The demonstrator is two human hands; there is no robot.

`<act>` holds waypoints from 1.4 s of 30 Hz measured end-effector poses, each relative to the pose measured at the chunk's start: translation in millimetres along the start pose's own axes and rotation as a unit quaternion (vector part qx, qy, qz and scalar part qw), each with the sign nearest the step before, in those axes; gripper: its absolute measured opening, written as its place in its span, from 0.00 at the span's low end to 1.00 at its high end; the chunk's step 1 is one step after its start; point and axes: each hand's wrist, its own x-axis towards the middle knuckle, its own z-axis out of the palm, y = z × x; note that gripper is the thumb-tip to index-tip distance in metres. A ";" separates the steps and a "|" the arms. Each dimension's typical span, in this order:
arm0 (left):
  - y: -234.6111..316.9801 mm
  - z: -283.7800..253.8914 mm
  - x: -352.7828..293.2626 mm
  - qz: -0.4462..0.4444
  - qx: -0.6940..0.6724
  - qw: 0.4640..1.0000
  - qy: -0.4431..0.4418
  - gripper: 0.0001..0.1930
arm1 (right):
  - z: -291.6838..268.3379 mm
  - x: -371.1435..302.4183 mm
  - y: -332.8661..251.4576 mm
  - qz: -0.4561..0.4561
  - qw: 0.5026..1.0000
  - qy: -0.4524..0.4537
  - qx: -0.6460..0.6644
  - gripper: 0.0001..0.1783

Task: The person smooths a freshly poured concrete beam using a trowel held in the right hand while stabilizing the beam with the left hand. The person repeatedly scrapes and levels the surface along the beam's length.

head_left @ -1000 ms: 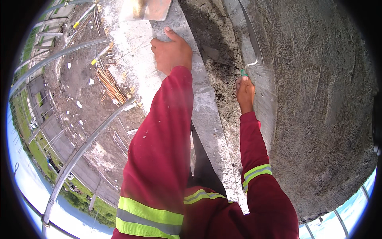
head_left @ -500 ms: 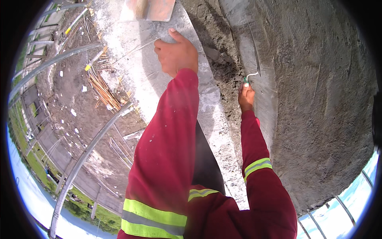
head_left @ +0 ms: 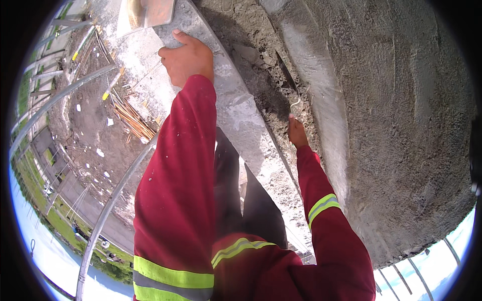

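My right hand (head_left: 297, 131) is closed round the handle of a trowel (head_left: 287, 74). The trowel's thin blade points away from me, edge-on, over wet mortar (head_left: 251, 52) in the gap beside the rough wall. Its pale curved neck shows just beyond my fingers. My left hand (head_left: 187, 57) hovers or rests over the pale plank-like ledge (head_left: 241, 118); I cannot tell if it touches. Its thumb and forefinger are apart with nothing seen between them, and the other fingers are partly hidden. Just beyond lies a flat float (head_left: 159, 11) with a wooden handle, cut off by the upper edge.
A large grey plastered wall (head_left: 401, 115) curves along the right, with a smoother band (head_left: 321, 85) at its foot. On the left, metal poles (head_left: 113, 200) rise past the ledge. Far below lie a bundle of sticks (head_left: 133, 119) and scattered debris on bare ground.
The trowel has come off the smooth band at the wall's foot and moved left over the mortar, its blade turning. My left hand has shifted left in view, along with the float and ledge.
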 end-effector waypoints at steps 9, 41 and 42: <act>-1.3 -1.3 -5.2 -0.002 0.010 1.000 0.007 0.38 | -19.6 8.0 -0.2 0.017 0.994 0.055 -0.095 0.40; -34.5 16.3 20.1 0.253 -0.078 0.964 -0.010 0.33 | -22.9 -57.4 108.2 -0.006 0.999 -0.046 0.004 0.37; -36.7 17.6 24.6 0.260 -0.086 0.962 0.013 0.33 | -23.5 -65.8 113.7 0.037 0.998 -0.036 0.043 0.37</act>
